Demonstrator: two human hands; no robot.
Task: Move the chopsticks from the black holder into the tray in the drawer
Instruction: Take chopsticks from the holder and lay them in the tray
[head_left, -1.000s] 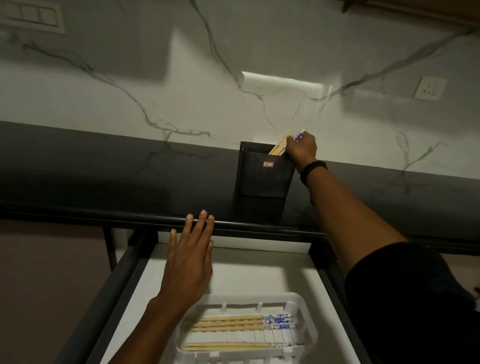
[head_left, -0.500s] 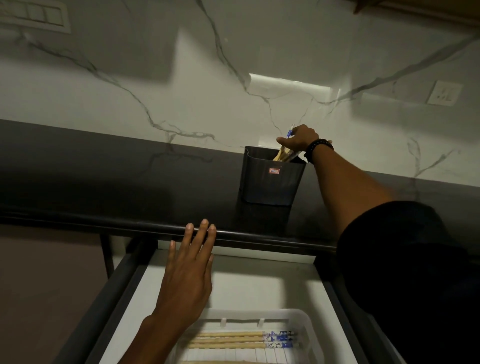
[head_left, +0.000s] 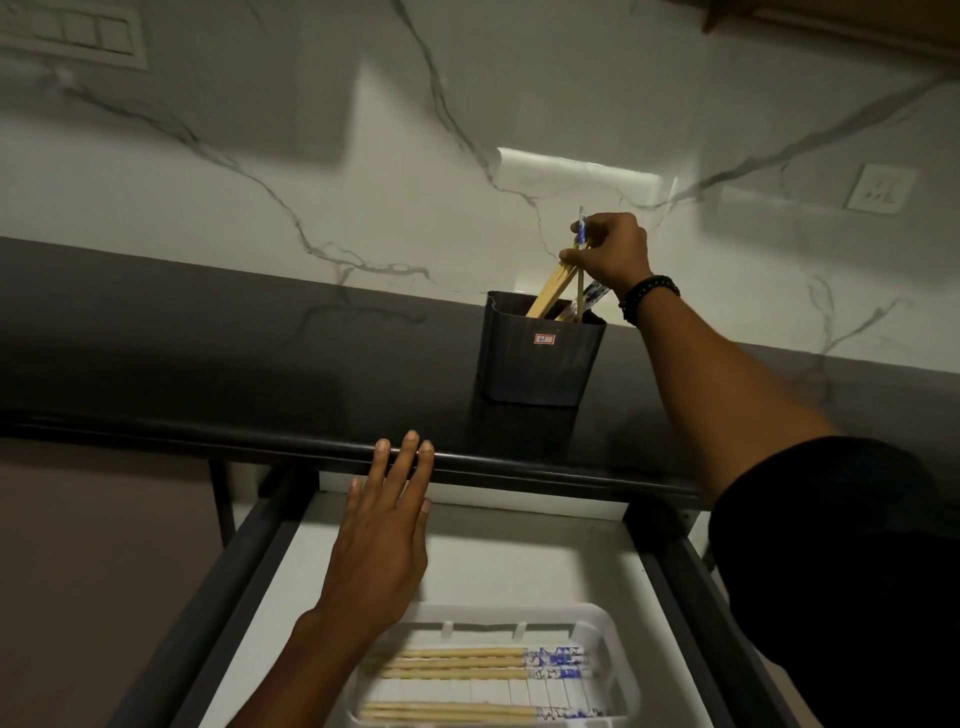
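Task partway, by my read: several chopsticks w/ blue-patterned ends (head_left: 488, 666) already lie flat in the white tray (head_left: 613, 670) in the open drawer (head_left: 524, 556). More are left in the black holder (head_left: 540, 358) on the dark tabletop (head_left: 218, 358), by the marble wall.

Right hand (head_left: 615, 252) is above the holder, fingers (head_left: 571, 255) pinched on a few chopsticks (head_left: 551, 288); lower ends not yet clear of the rim. One stands near upright, the rest slant left.

Left hand (head_left: 382, 545) flat, fingers together, empty, tips at the tabletop edge.

Vs 0.5 s ago: right hand has risen, sticks drawn further out. Left hand about the same.
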